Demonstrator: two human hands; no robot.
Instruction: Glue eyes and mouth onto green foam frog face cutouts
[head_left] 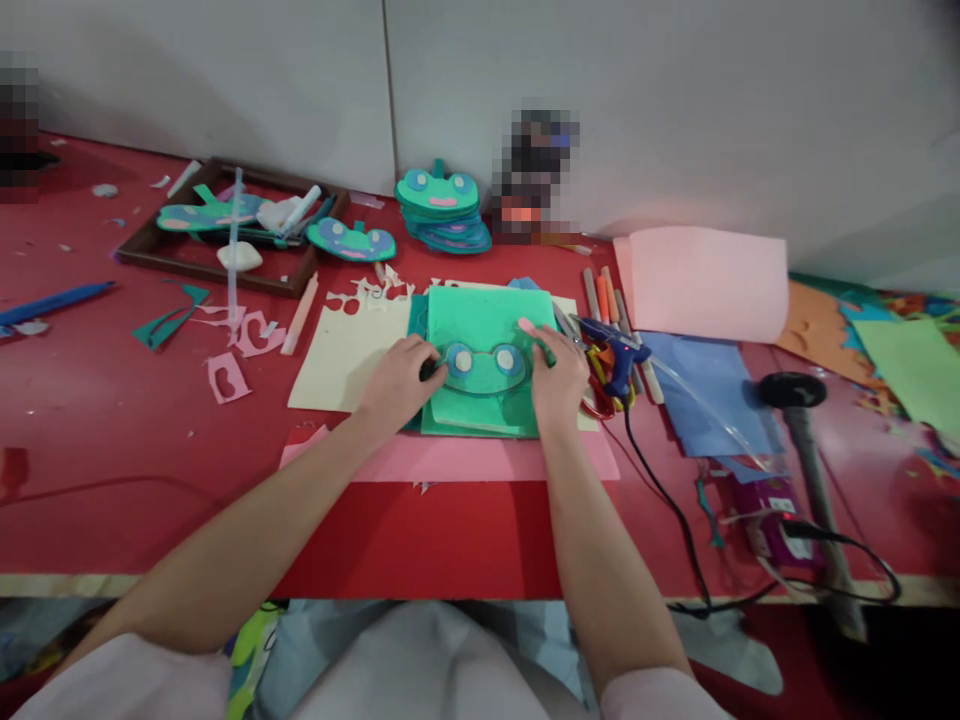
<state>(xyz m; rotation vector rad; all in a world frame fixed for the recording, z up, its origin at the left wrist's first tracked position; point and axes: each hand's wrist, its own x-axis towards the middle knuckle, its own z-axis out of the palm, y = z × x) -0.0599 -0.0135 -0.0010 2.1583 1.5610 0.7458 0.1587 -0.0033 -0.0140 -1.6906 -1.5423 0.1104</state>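
A green frog-face foam cutout (486, 375) with blue and white eyes lies on green foam sheets (487, 310) in front of me. My left hand (401, 380) is at its left edge, fingers closed around a small black object (430, 368) whose kind I cannot make out. My right hand (559, 375) is at its right side, fingers pinched on a small dark green piece (545, 352). A short pink strip (526, 326) shows just beyond the right fingertips; whether they touch it is unclear.
A blue glue gun (619, 360) with its cord lies right of the sheets, over scissors (598, 400). Finished frog faces (439, 205) are stacked at the wall, beside a brown frame tray (217, 275). A hammer (806, 440), markers (604, 300) and pink sheets (705, 285) are on the right.
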